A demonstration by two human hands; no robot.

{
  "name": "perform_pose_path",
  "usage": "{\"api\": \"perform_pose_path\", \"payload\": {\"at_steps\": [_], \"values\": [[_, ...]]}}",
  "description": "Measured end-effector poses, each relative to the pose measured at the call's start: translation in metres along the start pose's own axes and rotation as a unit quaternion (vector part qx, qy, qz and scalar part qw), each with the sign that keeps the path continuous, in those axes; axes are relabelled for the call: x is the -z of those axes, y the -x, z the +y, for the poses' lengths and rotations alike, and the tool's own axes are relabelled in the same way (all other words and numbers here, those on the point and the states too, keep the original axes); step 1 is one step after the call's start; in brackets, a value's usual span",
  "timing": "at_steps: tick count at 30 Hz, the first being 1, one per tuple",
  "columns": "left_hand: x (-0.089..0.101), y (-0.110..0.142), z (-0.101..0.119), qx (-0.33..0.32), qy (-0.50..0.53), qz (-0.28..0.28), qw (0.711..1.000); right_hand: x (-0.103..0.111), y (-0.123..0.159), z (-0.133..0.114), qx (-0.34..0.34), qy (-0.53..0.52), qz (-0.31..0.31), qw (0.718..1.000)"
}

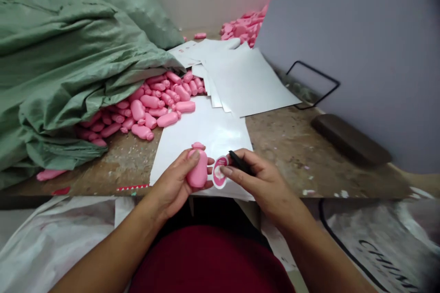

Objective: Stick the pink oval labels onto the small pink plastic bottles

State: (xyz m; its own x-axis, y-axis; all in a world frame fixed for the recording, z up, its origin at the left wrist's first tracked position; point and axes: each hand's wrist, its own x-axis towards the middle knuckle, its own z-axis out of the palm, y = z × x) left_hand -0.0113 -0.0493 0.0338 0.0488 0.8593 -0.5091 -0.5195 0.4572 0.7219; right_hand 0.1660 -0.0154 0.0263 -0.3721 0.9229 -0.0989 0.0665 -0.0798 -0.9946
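Observation:
My left hand (178, 181) is closed round a small pink plastic bottle (198, 168), held upright over the near table edge. My right hand (256, 178) pinches an oval pink-and-white sticker (219, 171) right beside the bottle, and a thin black tool (240, 163) lies gripped between its fingers. Under both hands lies a white sheet (202, 135) of backing paper.
A heap of pink bottles (151, 105) spills from a green sack (65, 59) on the left. White sheets (247, 78) are stacked in the middle, more pink bottles (244, 25) at the back. A grey board (360, 41) stands right, with a dark block (350, 139) and black wire frame (314, 84).

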Motion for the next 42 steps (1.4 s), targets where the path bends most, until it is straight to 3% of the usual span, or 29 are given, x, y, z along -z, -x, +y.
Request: {"api": "perform_pose_path", "payload": {"at_steps": [3,6,12,19,42], "values": [[0.003,0.014,-0.010,0.033,0.091,0.001,0.995,-0.014,0.005,0.001,-0.017,-0.022,-0.031,0.999],[0.005,0.019,-0.017,0.040,0.119,0.009,0.992,-0.023,0.007,0.001,-0.039,-0.022,-0.036,0.998],[0.003,0.018,-0.020,0.018,0.116,0.005,0.993,-0.031,0.010,0.004,-0.046,0.044,-0.031,0.997],[-0.001,0.020,-0.024,-0.006,0.111,0.021,0.994,-0.035,0.012,0.001,-0.016,0.034,-0.029,0.999],[-0.001,0.020,-0.024,0.008,0.096,0.044,0.994,-0.037,0.010,0.009,0.015,0.057,-0.003,0.998]]}}
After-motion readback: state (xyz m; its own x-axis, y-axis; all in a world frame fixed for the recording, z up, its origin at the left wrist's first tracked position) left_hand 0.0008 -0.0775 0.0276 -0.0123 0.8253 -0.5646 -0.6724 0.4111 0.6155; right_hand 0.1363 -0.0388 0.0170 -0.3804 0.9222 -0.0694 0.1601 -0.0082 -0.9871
